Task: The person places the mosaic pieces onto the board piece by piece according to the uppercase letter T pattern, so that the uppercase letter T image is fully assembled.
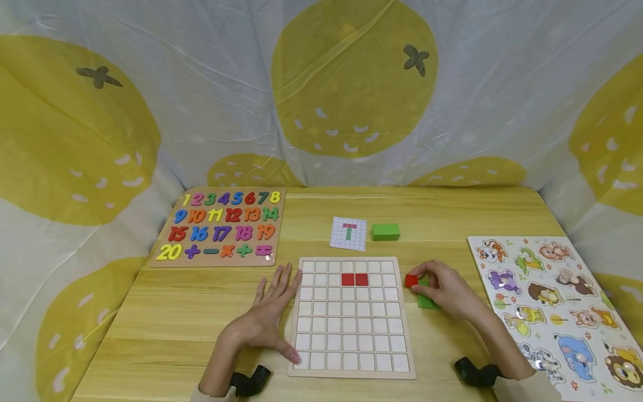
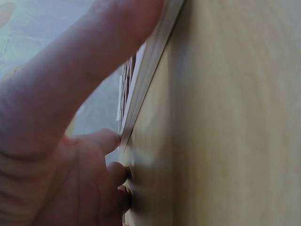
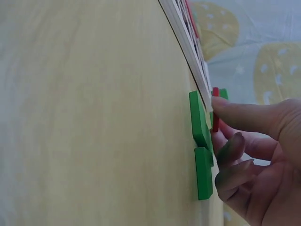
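A wooden grid board [image 1: 351, 374] with white squares lies in the middle of the table. Two red tiles [image 1: 354, 279] sit side by side in its second row from the far edge. My left hand [image 1: 266, 321] spreads along the board's left edge, fingers extended, its thumb on the near left corner. To the right of the board, my right hand [image 1: 447, 287] pinches a red square tile [image 1: 411, 280] between thumb and fingers. Green tiles [image 3: 203, 174] lie on the table under that hand, partly hidden by it in the head view.
Beyond the board are a small pattern card [image 1: 339, 240] showing a red and green T and a green block [image 1: 385, 231]. A number board [image 1: 216, 261] lies at the far left; an animal puzzle [image 1: 547, 268] lies at the right. Patterned cloth [image 1: 221, 100] hangs around the table.
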A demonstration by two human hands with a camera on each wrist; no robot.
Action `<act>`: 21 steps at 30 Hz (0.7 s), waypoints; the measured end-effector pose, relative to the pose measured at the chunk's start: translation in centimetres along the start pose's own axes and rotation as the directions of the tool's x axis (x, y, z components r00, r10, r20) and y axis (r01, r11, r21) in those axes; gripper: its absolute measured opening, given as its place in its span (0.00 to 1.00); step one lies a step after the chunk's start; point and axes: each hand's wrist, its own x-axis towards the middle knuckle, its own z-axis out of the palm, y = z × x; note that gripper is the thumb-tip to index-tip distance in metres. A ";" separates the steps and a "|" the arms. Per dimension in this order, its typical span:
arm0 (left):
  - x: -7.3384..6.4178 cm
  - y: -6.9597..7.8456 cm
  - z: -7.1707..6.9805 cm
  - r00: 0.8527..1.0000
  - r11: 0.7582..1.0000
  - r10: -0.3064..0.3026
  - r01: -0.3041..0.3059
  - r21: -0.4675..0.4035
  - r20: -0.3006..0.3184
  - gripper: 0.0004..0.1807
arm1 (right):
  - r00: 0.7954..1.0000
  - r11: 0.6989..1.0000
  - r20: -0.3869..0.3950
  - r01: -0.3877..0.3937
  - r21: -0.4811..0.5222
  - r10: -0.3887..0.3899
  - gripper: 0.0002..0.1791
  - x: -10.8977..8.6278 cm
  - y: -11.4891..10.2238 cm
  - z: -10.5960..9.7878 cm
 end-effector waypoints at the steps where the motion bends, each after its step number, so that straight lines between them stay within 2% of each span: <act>1: 0.0 0.0 0.0 1.000 1.000 0.000 0.000 0.000 0.000 0.89 | 1.000 1.000 -0.004 -0.004 0.009 0.004 0.12 0.0 -0.1 -0.1; 6: -0.1 0.1 0.0 1.000 1.000 0.000 0.000 0.002 -0.002 0.89 | 1.000 0.997 -0.018 -0.003 0.072 0.004 0.14 0.3 -1.0 -0.1; 10: -0.2 0.1 -0.1 1.000 1.000 -0.001 0.001 0.001 -0.002 0.89 | 1.000 0.990 0.005 0.005 0.143 -0.006 0.14 0.7 -2.3 0.6; 15: -0.2 0.0 0.0 1.000 1.000 0.005 -0.005 0.002 -0.001 0.89 | 0.999 0.982 0.045 -0.012 0.188 0.003 0.13 1.8 -4.5 2.4; 21: -0.1 0.0 0.0 1.000 1.000 0.008 -0.008 -0.002 -0.006 0.89 | 0.999 0.982 0.054 -0.005 0.189 -0.005 0.13 3.3 -7.0 4.9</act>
